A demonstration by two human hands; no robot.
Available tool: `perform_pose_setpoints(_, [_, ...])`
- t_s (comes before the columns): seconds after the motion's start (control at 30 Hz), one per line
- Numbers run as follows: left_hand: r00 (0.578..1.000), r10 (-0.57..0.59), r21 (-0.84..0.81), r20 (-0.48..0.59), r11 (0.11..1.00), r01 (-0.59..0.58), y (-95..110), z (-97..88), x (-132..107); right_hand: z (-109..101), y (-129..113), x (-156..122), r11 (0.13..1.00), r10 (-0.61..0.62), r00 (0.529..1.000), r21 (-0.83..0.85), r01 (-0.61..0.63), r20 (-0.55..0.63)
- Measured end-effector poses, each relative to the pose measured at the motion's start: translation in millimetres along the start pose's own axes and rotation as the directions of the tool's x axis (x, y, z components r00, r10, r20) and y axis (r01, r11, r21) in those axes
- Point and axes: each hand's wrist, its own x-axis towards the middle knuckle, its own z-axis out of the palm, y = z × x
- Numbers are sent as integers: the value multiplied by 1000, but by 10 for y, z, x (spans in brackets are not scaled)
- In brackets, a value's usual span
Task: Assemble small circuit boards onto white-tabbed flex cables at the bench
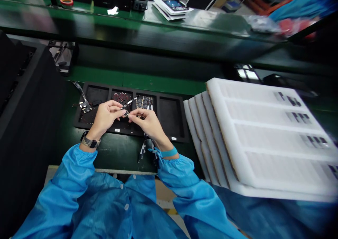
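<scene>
My left hand (106, 115) and my right hand (146, 121) meet over a black compartment tray (171, 117) on the green bench. Both pinch one small electronic part (126, 112) between fingertips; a thin strip sticks up from it toward the upper right. Small circuit boards (144, 102) lie in the tray's middle compartments, and a flex-cable piece (84, 105) rests at its left end. Dark strip parts (144, 149) lie on the bench below my right wrist. I wear blue sleeves, a watch on the left wrist and a blue strap on the right.
A tilted stack of white foam trays (264, 136) fills the right side. Tall black trays (23, 101) stand at the left. A raised green shelf (148, 24) at the back carries a pile of white boxes (171, 7), a tape roll (66, 1) and dark equipment.
</scene>
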Motion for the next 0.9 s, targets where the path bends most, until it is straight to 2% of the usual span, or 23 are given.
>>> perform_pose_setpoints(0.23, [1000,2,14,-12,1000,-2,0,7,-6,14,4,-10,1000,4,1000,12,-4,-17])
perform_pose_setpoints(0.47, [995,-79,-95,56,992,84,-16,5,-8,5,3,-28,999,-17,1000,30,17,-22])
perform_pose_setpoints(0.7, [993,-102,-101,65,989,108,-43,13,-1,-24,7,-25,999,-26,1000,19,26,1])
perform_pose_setpoints(0.9, [996,-86,-203,29,975,90,55,-80,46,-174,-54,-14,994,4,983,103,-23,183])
